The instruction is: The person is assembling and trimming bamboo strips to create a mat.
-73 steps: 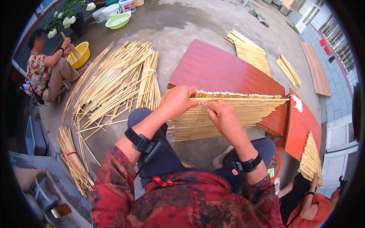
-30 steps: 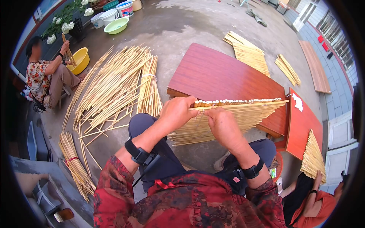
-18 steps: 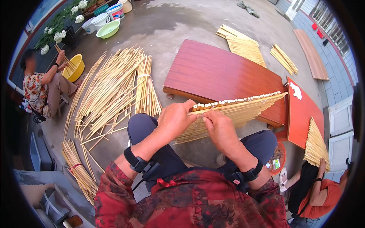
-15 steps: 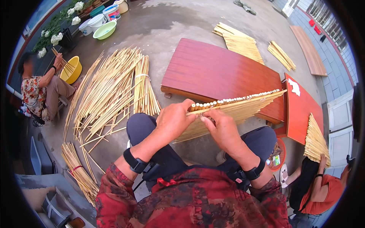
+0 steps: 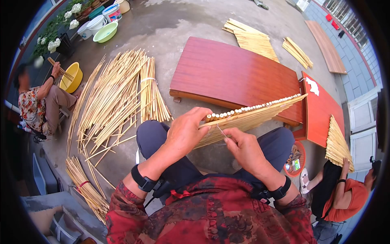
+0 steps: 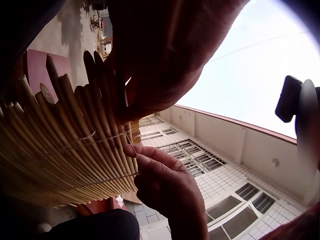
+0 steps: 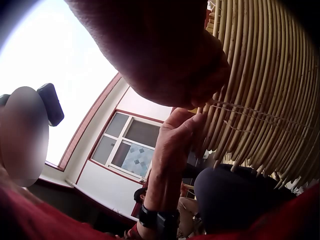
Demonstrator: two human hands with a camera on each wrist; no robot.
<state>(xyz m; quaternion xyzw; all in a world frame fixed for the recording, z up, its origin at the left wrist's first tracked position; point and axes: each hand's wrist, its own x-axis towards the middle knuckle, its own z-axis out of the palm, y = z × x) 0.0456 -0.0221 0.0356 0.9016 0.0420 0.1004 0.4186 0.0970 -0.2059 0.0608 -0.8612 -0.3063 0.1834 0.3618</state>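
Observation:
My left hand (image 5: 185,129) grips the left end of a mat of straight yellow stalks (image 5: 248,122), its cut ends lined up along the top edge. Just below that edge, my right hand (image 5: 245,148) pinches a thin, taut thread (image 5: 221,131) that runs up to the stalks. The left wrist view shows the right fingertips (image 6: 135,152) close beside the outermost stalk, with rows of stitching (image 6: 85,139) across the mat. From the right wrist, a stitched row (image 7: 250,112) crosses the stalks, and the left thumb (image 7: 192,122) presses the mat's edge.
A red-brown tabletop (image 5: 231,69) lies beyond the mat, with an orange board (image 5: 323,110) at its right. Loose stalks (image 5: 109,89) and a tied bundle (image 5: 86,187) lie left. One person sits by a yellow basin (image 5: 72,79); another holds stalks (image 5: 338,142) at right.
My right hand has drawn slightly away from the mat's edge, down and right, baring the thread between. The left hand keeps its grip. The mat's right end sits higher, and the head view has shifted.

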